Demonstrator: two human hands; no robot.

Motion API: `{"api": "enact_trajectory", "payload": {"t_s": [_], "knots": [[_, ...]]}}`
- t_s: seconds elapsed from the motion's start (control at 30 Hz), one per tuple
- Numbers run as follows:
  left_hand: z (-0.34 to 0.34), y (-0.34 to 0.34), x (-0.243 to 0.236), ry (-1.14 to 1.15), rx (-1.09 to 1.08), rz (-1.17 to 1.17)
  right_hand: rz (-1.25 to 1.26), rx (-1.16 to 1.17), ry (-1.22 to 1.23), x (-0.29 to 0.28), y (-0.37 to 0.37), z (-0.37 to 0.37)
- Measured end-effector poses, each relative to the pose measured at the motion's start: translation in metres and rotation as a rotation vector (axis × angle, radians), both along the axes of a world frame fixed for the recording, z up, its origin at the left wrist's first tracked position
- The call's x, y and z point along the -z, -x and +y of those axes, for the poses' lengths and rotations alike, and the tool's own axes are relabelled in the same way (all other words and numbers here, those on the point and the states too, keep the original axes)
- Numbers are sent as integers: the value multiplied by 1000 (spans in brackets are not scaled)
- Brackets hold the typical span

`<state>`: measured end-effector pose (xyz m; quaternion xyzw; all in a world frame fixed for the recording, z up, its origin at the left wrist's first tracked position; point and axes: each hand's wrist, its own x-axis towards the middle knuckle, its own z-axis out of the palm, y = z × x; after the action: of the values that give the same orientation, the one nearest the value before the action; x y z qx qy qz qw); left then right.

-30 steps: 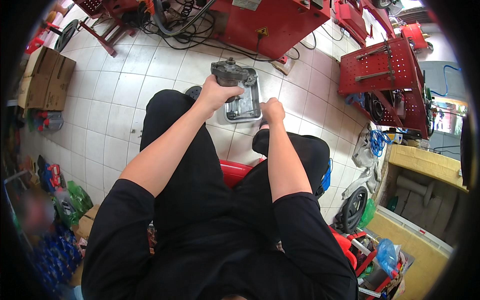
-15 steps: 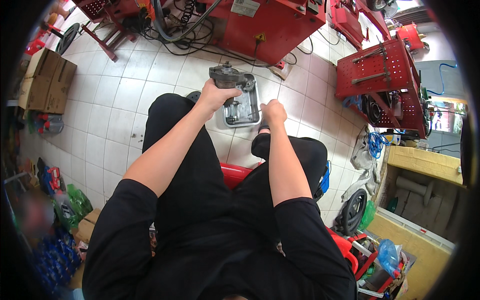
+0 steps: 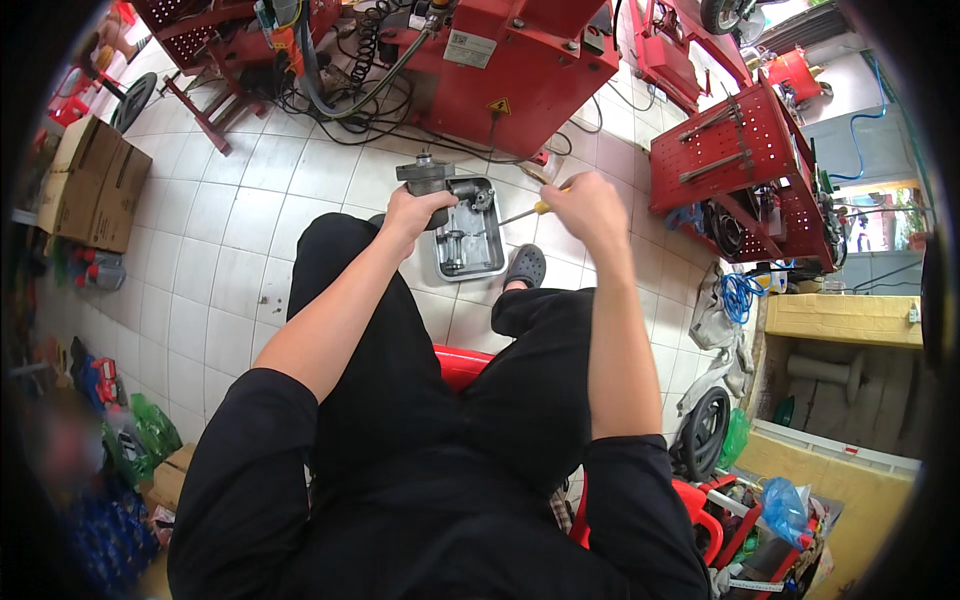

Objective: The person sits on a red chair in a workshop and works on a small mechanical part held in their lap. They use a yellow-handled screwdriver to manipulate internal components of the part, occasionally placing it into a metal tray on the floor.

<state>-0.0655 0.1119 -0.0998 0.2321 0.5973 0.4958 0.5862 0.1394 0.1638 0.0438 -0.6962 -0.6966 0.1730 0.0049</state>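
Note:
My left hand point(image 3: 408, 213) is wrapped round a grey, roughly cylindrical metal housing point(image 3: 427, 176) with a flanged upper end and a short stud. It is held upright at the left side of a shallow metal tray point(image 3: 497, 262). In the tray lie a shaft-like metal part point(image 3: 453, 245) and another dark metal part point(image 3: 482, 197); the raised housing partly hides the contents. To the right of the tray, my right hand point(image 3: 592, 208) grips a screwdriver point(image 3: 541, 208) by its yellow handle. The thin shaft points left toward the tray, apart from the housing.
A red machine point(image 3: 515, 75) stands ahead, with black cables point(image 3: 345, 132) on the tiled floor. At right is a red perforated tool cart point(image 3: 715, 150); at left, a cardboard box point(image 3: 98, 180). My shoe point(image 3: 525, 266) is just right of the tray.
My right hand has lifted and moved right, away from the tray, and the screwdriver now shows clearly. My left hand still holds the housing; the view has shifted slightly.

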Motion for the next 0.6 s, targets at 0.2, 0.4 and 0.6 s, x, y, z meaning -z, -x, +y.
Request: {"api": "enact_trajectory", "payload": {"t_s": [0.2, 0.4, 0.6], "knots": [[-2, 6, 4, 2, -42, -161, 197, -101, -94, -121, -2, -16], [-1, 11, 0, -85, -171, -739, 470, -93, -152, -186, -15, -30], [-4, 17, -17, -264, -62, -1020, 595, -98, -189, -185, -17, -36]]}}
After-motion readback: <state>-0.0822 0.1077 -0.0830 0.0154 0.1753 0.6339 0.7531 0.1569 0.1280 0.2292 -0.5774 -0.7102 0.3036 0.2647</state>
